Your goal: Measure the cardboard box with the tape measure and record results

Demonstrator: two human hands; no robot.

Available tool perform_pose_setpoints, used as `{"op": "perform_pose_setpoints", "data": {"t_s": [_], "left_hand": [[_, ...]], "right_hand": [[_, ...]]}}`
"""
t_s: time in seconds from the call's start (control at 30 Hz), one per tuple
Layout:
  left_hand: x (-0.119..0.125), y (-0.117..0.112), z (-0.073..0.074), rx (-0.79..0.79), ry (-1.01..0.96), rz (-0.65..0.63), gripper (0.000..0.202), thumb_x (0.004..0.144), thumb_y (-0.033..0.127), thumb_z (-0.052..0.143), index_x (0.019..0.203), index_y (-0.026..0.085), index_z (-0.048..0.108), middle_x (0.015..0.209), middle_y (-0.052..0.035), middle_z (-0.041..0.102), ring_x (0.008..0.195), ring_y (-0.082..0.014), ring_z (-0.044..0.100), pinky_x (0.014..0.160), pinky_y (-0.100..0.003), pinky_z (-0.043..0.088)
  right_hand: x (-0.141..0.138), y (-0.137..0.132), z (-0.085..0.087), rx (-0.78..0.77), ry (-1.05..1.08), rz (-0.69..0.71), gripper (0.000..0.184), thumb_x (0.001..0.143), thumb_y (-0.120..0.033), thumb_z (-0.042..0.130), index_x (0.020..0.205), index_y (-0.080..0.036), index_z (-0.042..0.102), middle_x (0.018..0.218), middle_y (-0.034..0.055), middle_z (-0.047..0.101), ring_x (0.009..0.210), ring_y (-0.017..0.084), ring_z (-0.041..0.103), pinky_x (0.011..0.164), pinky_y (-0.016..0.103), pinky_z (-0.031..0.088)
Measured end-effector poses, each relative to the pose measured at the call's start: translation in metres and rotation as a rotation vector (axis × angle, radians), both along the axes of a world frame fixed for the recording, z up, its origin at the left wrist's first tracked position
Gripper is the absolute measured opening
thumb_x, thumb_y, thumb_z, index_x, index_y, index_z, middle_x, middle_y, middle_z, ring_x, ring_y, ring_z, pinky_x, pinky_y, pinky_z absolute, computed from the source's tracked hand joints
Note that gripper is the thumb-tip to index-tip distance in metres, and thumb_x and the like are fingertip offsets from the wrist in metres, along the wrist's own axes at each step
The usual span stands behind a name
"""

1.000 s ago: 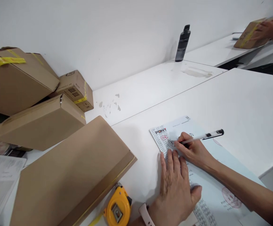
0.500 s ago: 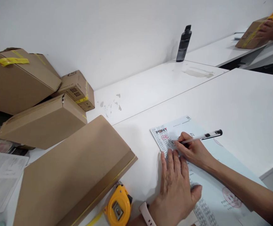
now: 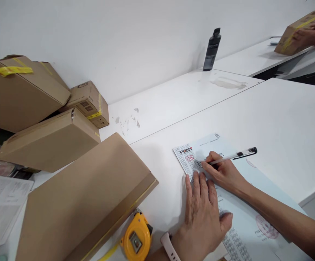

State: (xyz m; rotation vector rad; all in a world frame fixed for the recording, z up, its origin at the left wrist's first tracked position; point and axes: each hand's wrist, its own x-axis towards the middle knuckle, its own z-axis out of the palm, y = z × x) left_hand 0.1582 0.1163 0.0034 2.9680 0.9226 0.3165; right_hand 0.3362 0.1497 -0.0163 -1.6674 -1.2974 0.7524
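Note:
A printed paper sheet [image 3: 235,226], light blue with a PONY heading, lies on the white table. My right hand [image 3: 224,174] grips a pen [image 3: 235,154] with a clear barrel and black cap, its tip hidden by the fingers close to the sheet's upper left. Dark handwritten marks show beside the fingers. Flat on the sheet's left edge rests my left hand [image 3: 201,214], fingers stretched out, a pale band on its wrist. Left of that hand stands an orange tape measure [image 3: 137,237], with some yellow tape out, next to a large cardboard box [image 3: 87,195].
More cardboard boxes [image 3: 51,141] are stacked against the wall at left, above some papers [image 3: 4,208]. A dark bottle [image 3: 212,50] stands at the back of the table. At far right, another person's hand [image 3: 309,38] holds a taped cardboard box [image 3: 292,36].
My right hand has shifted very slightly with the pen, and the written marks look a little fuller. The other person's box has tilted and moved right; the orange tool over it is gone from view.

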Motion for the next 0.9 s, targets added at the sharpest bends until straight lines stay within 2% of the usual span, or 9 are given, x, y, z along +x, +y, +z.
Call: {"op": "perform_pose_setpoints", "data": {"t_s": [0.4,0.9], "left_hand": [[0.0003,-0.0024,-0.0022,0.006,-0.013,0.017,0.075,0.105,0.054,0.031,0.154,-0.002,0.035,0.160,-0.0251,0.037,0.153,-0.0384,0.024,0.123,-0.057,0.035],[0.0002,-0.0006,-0.0005,0.059,0.010,0.014,0.073,0.105,0.053,0.030,0.152,-0.002,0.038,0.159,-0.0249,0.041,0.151,-0.0385,0.029,0.120,-0.057,0.038]], "right_hand": [[0.0011,-0.0005,-0.0012,-0.021,-0.012,0.012,0.027,0.090,-0.038,0.059,0.070,-0.025,0.046,0.058,-0.0054,0.040,0.054,0.013,0.034,0.051,0.030,0.029],[0.0018,-0.0008,-0.0032,-0.018,-0.010,0.010,0.027,0.090,-0.040,0.059,0.070,-0.025,0.047,0.057,-0.0061,0.039,0.053,0.012,0.033,0.049,0.029,0.029]]}}
